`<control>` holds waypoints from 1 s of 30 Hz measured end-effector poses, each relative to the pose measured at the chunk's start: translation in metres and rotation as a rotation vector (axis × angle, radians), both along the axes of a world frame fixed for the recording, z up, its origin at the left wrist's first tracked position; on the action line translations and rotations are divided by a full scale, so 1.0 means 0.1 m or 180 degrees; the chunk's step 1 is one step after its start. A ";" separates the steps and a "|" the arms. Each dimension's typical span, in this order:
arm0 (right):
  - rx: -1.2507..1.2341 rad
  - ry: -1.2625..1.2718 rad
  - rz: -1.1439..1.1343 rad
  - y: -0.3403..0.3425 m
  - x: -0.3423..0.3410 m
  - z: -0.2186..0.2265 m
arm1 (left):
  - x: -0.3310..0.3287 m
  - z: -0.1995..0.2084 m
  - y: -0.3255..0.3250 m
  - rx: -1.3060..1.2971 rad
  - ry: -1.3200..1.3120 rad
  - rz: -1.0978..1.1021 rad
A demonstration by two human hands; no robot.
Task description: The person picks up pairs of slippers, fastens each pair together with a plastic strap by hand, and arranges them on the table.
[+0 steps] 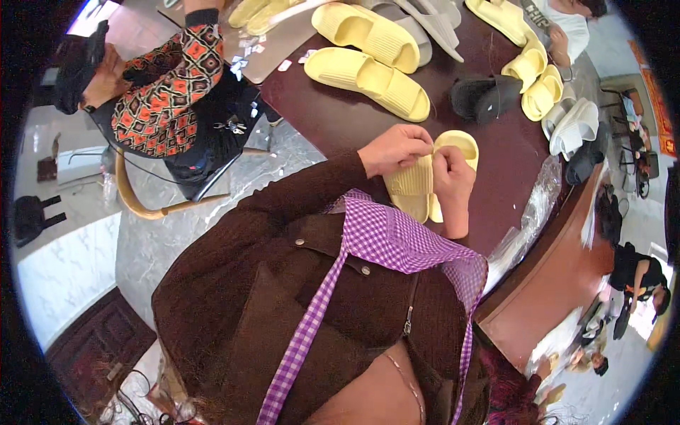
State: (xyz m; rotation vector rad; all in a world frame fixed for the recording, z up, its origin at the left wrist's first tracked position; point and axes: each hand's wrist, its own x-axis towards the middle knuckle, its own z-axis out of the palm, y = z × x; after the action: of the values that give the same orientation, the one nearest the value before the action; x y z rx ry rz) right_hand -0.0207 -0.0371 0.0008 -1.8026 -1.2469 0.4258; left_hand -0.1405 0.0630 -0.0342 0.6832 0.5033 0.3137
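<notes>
My left hand [398, 150] comes in over a pair of light yellow slide slippers [409, 187], its fingers pinched together. Close beside it, my right hand [454, 178] is also closed, with thumb and forefinger meeting near the left fingertips. Whatever the two pinches hold is too small or hidden to make out. The slipper's ribbed strap shows below my left hand, and a rounded yellow end [459, 142] of the pair shows beyond my right hand. My hands cover the middle of the pair.
Farther across the dark red table [329, 117] lie yellow slippers [368, 81], grey slippers [432, 25] and black slippers [485, 98]. White slippers [572, 126] and clear plastic bags [528, 212] line the right edge. A person in a patterned sleeve [170, 92] sits at left; another sits far right.
</notes>
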 end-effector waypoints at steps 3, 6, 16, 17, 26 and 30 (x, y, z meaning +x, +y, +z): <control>-0.0049 0.0115 0.0011 0.00 0.00 -0.02 | -0.01 0.02 -0.01 0.0045 0.0047 -0.0081; -0.0094 0.0172 -0.0046 0.01 0.01 -0.06 | 0.01 0.01 -0.02 0.0079 0.0113 -0.0060; -0.0144 0.0799 -0.0074 -0.04 0.08 -0.08 | 0.06 0.04 -0.11 0.0380 0.0257 0.0090; -0.0149 0.0804 -0.0089 -0.05 0.10 -0.08 | 0.05 0.02 -0.10 -0.0065 0.0104 -0.0002; -0.0268 0.0686 0.0182 -0.11 0.18 -0.07 | 0.10 0.01 -0.06 0.0147 0.0246 -0.0278; -0.0089 0.0297 0.0116 -0.13 0.22 -0.09 | 0.11 -0.09 -0.07 0.0304 0.0257 -0.0377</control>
State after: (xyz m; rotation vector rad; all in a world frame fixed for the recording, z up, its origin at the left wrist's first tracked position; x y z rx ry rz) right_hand 0.0009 -0.0505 -0.0082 -1.7651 -1.2161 0.5442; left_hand -0.1299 0.0560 -0.0433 0.8177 0.5247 0.2002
